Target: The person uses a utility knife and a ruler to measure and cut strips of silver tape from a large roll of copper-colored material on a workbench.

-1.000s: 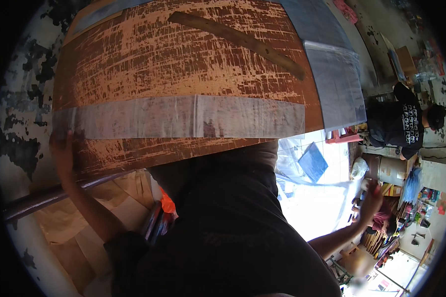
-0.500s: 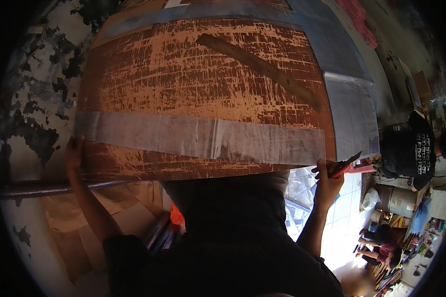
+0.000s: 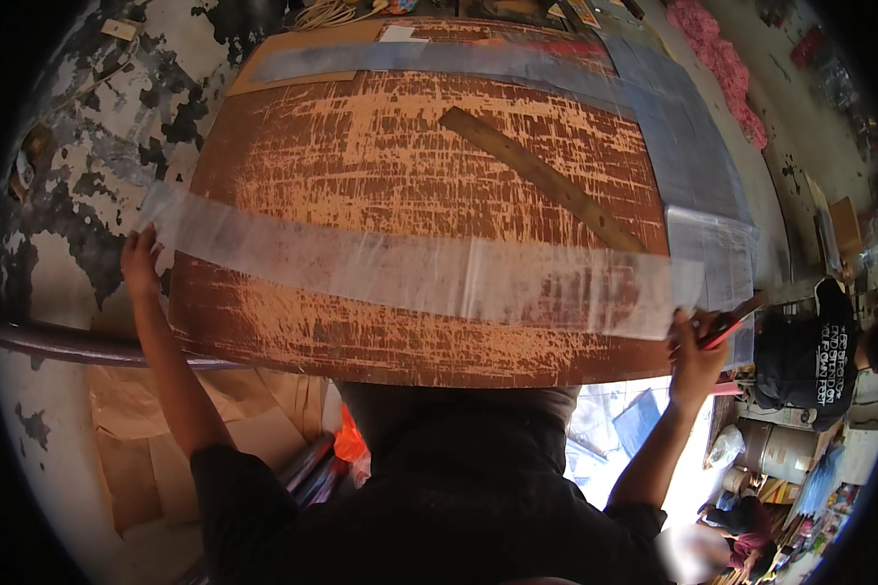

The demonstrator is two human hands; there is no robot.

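Note:
A long strip of clear plastic sheet (image 3: 361, 265) stretches between my hands across the near part of the worn brown tabletop (image 3: 361, 166). My left hand (image 3: 141, 263) pinches its left end, which reaches past the table's left edge. At the other end, my right hand (image 3: 698, 361) closes on the strip's lower right corner. That hand also holds a red-handled knife (image 3: 722, 333), its dark blade pointing up and right. Beyond the strip, a flat wooden ruler-like stick (image 3: 541, 175) lies slantwise on the table, its near end close to the plastic.
Clear plastic sheets (image 3: 707, 239) are layered along the right side, and another strip (image 3: 429, 58) lies across the far end. A peeling wall (image 3: 88, 195) borders the left. One person in black (image 3: 805, 341) and another in dark red (image 3: 749, 531) are at the right.
Both hands have moved outward with the strip, the left one slightly up and the right one rightward and a little down. The strip's left end now extends off the tabletop.

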